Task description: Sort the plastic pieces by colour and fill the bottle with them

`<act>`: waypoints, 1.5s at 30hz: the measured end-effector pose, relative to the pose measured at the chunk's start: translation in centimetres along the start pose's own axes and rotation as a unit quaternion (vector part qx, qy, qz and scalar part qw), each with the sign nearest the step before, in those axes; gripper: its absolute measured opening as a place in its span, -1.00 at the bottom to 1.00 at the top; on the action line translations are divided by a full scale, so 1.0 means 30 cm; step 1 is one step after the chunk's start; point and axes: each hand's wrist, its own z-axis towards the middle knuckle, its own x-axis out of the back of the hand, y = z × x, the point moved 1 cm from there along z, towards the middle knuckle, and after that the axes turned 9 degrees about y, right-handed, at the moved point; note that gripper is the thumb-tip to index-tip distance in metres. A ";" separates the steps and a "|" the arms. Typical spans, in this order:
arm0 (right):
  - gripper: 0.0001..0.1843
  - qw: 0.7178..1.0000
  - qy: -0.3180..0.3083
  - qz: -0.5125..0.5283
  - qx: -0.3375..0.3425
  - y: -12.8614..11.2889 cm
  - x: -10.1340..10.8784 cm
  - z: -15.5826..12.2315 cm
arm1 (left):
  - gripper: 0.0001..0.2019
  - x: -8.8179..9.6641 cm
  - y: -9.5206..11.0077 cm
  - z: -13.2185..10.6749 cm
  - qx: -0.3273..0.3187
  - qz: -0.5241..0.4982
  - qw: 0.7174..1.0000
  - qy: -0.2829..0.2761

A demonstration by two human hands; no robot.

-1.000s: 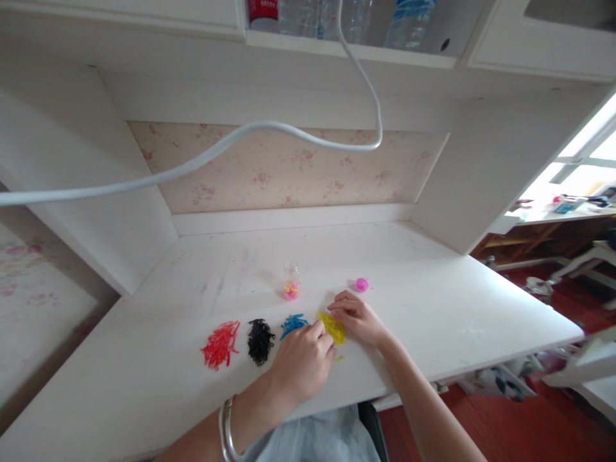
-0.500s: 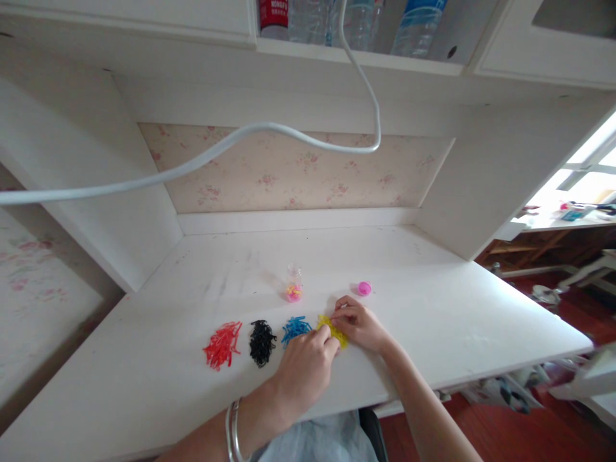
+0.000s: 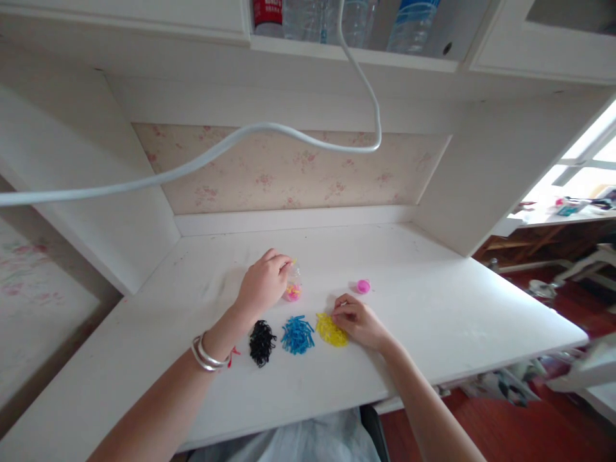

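My left hand [image 3: 266, 282] is at the mouth of a small clear jar [image 3: 295, 280], its fingertips pinched on a bit of yellow, which looks like a small rubber band [image 3: 294, 260]. Pink and yellow pieces lie in the jar's bottom. At the right edge of the pile of yellow rubber bands [image 3: 331, 330], my right hand [image 3: 359, 321] rests with its fingers curled together; what they hold, if anything, is hidden. Left of that pile lie blue bands [image 3: 298, 335] and black bands [image 3: 262, 343]. My left wrist mostly covers the red bands [image 3: 233, 354].
A round pink lid [image 3: 362, 286] lies on the white desk [image 3: 414, 301], beyond my right hand. A white cable [image 3: 269, 127] hangs across the upper view. Bottles [image 3: 412, 27] stand in the shelf overhead. Side panels bound the desk left and right.
My left hand has moved from the yellow pile up and left to the jar's mouth, with a bit of yellow in its fingertips. The right hand has stayed by the yellow pile.
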 end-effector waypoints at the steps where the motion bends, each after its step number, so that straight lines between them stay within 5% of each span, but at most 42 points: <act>1: -0.79 1.000 -0.002 0.002 -0.004 0.002 -0.001 -0.001 | -0.79 -0.002 -0.003 0.003 0.000 0.001 1.000 -0.002; 11: -0.80 0.999 0.036 0.040 0.009 0.002 0.002 0.006 | -0.78 -0.022 0.000 -0.005 0.013 0.018 1.000 -0.022; 18: -0.78 0.996 0.083 0.026 0.007 0.010 0.004 0.010 | -0.78 0.017 0.020 -0.035 0.015 -0.016 1.000 0.012; 23: -0.74 0.996 0.086 0.021 0.011 0.000 0.007 0.011 | -0.77 0.034 0.055 -0.172 0.005 -0.098 0.995 -0.007; 30: -0.72 0.993 0.106 0.037 0.021 0.008 -0.003 0.019 | -0.78 -0.041 0.094 -0.460 0.043 -0.232 0.965 -0.111; 34: -0.73 0.989 0.137 0.062 0.016 0.008 -0.010 0.028 | -0.78 -0.063 0.076 -0.525 0.074 -0.277 0.948 -0.136; 45: -0.76 0.977 0.184 0.087 0.058 -0.270 -0.034 0.207 | -0.78 -0.046 0.063 -0.536 0.085 -0.273 0.946 -0.153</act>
